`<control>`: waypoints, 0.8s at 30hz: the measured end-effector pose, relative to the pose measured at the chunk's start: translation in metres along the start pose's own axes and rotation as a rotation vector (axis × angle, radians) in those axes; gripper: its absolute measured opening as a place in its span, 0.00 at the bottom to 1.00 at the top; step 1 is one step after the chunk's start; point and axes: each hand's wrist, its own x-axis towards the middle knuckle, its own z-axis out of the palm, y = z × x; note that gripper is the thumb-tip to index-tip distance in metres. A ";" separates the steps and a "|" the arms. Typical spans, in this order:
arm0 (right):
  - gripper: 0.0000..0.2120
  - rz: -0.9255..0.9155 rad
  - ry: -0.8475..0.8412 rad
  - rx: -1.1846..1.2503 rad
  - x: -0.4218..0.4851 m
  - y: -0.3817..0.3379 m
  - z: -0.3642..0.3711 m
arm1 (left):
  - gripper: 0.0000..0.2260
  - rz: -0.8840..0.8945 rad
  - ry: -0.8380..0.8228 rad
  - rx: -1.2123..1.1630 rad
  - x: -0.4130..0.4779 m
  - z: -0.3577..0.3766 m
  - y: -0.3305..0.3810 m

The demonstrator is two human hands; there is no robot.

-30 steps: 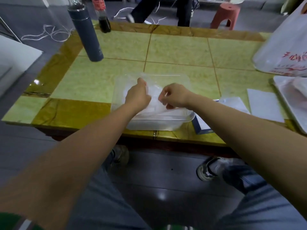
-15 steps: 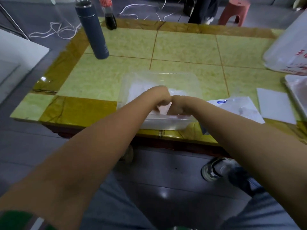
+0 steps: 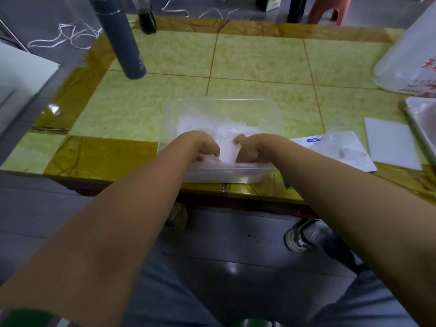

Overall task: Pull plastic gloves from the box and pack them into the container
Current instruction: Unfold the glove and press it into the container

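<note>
Across the green-tiled table (image 3: 259,57) with its brown border, everything sits within my reach. At the far right edge leans a big white plastic bag (image 3: 410,57) with red print. Straight in front of me, at the near edge of the table, lies the clear container (image 3: 169,119), a shallow rectangular tub. Just to its right is the flat glove box (image 3: 342,152), white with a small blue label, touching or almost touching the container's corner; I cannot tell which. Beyond that lies a plain white card (image 3: 391,142). A tall blue flask (image 3: 122,41) stands upright at the far left, well apart from the container, with a dark bottle (image 3: 146,20) behind it.

Inside the container sits the crumpled pile of thin plastic gloves (image 3: 212,128), bunched toward the near wall. My left hand (image 3: 205,147) and right hand (image 3: 252,148) are both down in the tub, side by side but apart, with a strip of glove showing between them. Both have their fingers curled under, gripping the glove plastic against the near side.
</note>
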 end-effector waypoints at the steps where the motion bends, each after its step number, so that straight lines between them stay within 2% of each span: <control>1: 0.31 -0.015 -0.007 0.005 -0.002 0.000 -0.001 | 0.23 -0.008 0.002 -0.028 -0.002 0.000 -0.001; 3: 0.27 -0.022 0.013 0.038 -0.006 0.000 0.000 | 0.22 -0.014 0.016 -0.063 -0.009 -0.001 -0.001; 6: 0.21 -0.108 0.198 0.241 -0.010 0.004 0.003 | 0.16 0.041 0.117 -0.031 -0.025 0.000 0.003; 9: 0.14 -0.315 0.514 0.368 -0.022 0.010 -0.002 | 0.06 0.093 0.409 0.218 -0.043 0.002 0.010; 11: 0.10 -0.415 0.619 0.470 -0.036 0.017 -0.007 | 0.05 0.159 0.661 0.371 -0.056 0.005 0.019; 13: 0.08 -0.450 0.687 0.555 -0.051 0.034 -0.010 | 0.01 0.302 0.834 0.351 -0.066 0.012 0.035; 14: 0.08 -0.453 0.722 0.579 -0.058 0.044 -0.011 | 0.03 0.392 0.887 0.310 -0.068 0.016 0.044; 16: 0.08 -0.451 0.784 0.625 -0.069 0.068 -0.010 | 0.06 0.568 0.889 0.202 -0.075 0.031 0.066; 19: 0.08 -0.375 0.857 0.717 -0.082 0.110 -0.004 | 0.07 0.747 0.770 0.082 -0.082 0.065 0.102; 21: 0.09 -0.286 0.896 0.749 -0.087 0.140 0.000 | 0.08 0.765 0.651 0.047 -0.081 0.090 0.127; 24: 0.09 -0.174 0.927 0.834 -0.087 0.177 0.007 | 0.19 0.623 0.479 0.086 -0.071 0.120 0.152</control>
